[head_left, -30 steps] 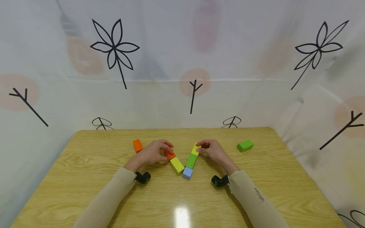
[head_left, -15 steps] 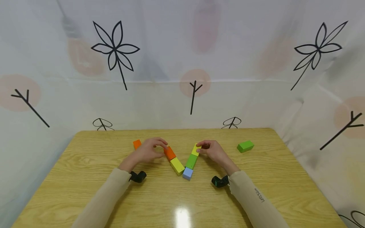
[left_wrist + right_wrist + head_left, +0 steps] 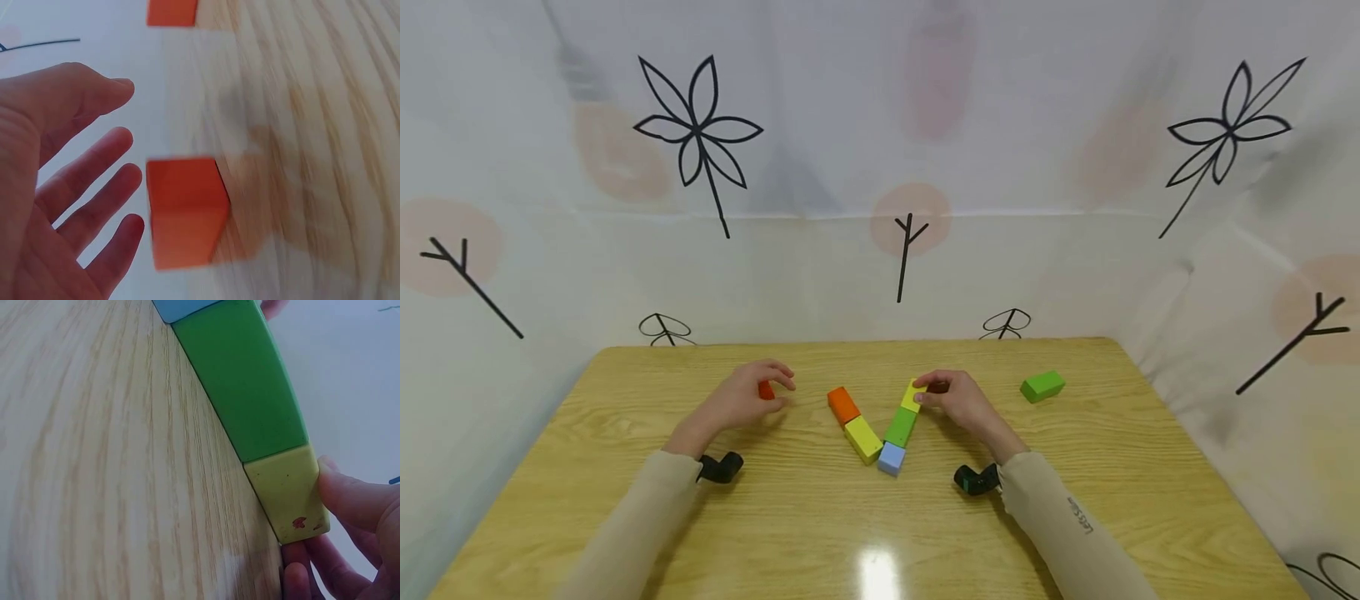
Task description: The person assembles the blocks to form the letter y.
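My left hand (image 3: 737, 396) hovers over the loose orange block (image 3: 766, 390) on the left, partly covering it. In the left wrist view its fingers are spread and loosely bent beside that orange block, with a gap between. My right hand (image 3: 962, 402) pinches the small yellow block (image 3: 290, 497) between thumb and fingers. That block ends a slanting row with a green block (image 3: 900, 427) and a light-blue block (image 3: 891, 457). A longer yellow block (image 3: 863, 439) and another orange block (image 3: 843, 406) form the other arm of a V shape.
A single green block (image 3: 1042, 386) lies to the right on the wooden table (image 3: 820, 533). Behind the table hangs a patterned white cloth (image 3: 820, 275). Black wrist-worn cameras jut out below both hands.
My left hand has left the orange block in the V and moved left to the loose orange one. The right hand stays at the small yellow block.
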`<state>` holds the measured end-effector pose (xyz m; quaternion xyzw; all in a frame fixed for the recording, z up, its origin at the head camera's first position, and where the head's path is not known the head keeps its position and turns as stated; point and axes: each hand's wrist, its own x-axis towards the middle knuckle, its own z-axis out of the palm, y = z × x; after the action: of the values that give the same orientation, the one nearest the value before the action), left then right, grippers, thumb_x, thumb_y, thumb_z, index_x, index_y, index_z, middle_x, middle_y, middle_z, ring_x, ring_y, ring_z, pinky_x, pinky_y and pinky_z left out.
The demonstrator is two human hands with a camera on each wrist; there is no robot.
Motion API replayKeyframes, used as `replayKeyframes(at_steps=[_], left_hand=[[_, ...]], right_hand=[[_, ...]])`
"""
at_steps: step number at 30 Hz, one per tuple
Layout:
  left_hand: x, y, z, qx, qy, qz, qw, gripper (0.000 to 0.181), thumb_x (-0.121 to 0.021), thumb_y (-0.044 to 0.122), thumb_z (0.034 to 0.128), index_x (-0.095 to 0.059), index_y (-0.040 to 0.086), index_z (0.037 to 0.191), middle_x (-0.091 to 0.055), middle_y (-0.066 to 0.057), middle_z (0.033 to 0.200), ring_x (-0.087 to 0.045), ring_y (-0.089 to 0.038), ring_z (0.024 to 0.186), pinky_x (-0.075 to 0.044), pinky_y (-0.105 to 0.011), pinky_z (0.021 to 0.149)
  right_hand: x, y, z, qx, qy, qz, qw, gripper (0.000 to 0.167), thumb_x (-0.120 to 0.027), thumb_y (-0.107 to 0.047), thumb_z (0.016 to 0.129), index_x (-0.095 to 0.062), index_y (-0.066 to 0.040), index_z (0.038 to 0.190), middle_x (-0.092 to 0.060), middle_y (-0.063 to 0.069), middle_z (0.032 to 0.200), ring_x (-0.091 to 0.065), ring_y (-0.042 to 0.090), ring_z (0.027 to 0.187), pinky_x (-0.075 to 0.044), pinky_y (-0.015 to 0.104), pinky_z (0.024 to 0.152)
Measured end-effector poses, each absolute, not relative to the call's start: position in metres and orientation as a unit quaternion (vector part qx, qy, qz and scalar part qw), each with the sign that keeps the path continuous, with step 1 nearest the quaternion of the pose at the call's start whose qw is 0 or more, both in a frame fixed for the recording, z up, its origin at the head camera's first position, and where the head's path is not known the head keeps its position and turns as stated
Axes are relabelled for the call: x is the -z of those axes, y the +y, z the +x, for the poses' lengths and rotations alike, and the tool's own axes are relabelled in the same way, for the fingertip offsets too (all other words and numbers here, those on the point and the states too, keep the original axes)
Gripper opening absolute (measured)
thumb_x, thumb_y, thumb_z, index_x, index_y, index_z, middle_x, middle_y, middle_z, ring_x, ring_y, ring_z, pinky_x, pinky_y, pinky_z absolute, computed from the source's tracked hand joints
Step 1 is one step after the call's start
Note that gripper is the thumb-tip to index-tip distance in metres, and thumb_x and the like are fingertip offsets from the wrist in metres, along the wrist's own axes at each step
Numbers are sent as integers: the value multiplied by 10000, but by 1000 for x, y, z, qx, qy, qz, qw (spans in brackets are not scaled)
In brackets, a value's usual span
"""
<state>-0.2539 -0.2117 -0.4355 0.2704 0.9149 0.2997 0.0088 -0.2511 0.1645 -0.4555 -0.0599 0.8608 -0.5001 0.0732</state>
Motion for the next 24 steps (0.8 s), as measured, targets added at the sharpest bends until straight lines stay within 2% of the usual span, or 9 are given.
replayKeyframes(at_steps=[2, 8, 12, 18, 24], left_hand=[[437, -219, -254, -280, 923, 265, -5, 159, -758, 128, 890, -749, 91, 1045, -609, -105, 1282, -551, -350, 1171, -480, -501, 947], [440, -236, -254, -254, 935, 243, -34, 155, -803, 136, 841, -761, 116, 988, -601, -139, 1290, -501, -399, 1216, -413, -560, 1005], [441, -244, -254, -278, 931, 235, -34, 152, -812, 113, 823, -760, 131, 965, -578, -174, 1319, -471, -426, 1243, -389, -585, 1022], [440, -251, -253, -285, 930, 231, -23, 171, -806, 109, 833, -753, 110, 996, -563, -176, 1330, -470, -438, 1240, -385, -599, 1020], [441, -252, -254, -284, 932, 224, -15, 204, -815, 113, 828, -750, 87, 1020, -570, -178, 1321, -514, -438, 1204, -435, -579, 984]], right_hand=[[456, 164, -251, 500, 861, -61, 72, 202, -750, -145, 905, -745, -96, 1101, -660, 42, 1032, -574, 220, 922, -462, 328, 745], [457, 163, -250, 500, 862, -58, 68, 195, -750, -143, 905, -747, -103, 1097, -660, 40, 1033, -576, 218, 924, -468, 332, 754], [457, 163, -250, 500, 862, -56, 69, 193, -748, -142, 907, -746, -106, 1096, -664, 39, 1041, -581, 218, 932, -473, 335, 762], [457, 163, -250, 502, 860, -55, 69, 194, -748, -145, 907, -745, -104, 1097, -669, 37, 1046, -585, 215, 944, -475, 335, 781], [458, 163, -251, 505, 859, -54, 70, 193, -752, -140, 903, -746, -100, 1092, -668, 39, 1034, -582, 215, 937, -470, 330, 772]])
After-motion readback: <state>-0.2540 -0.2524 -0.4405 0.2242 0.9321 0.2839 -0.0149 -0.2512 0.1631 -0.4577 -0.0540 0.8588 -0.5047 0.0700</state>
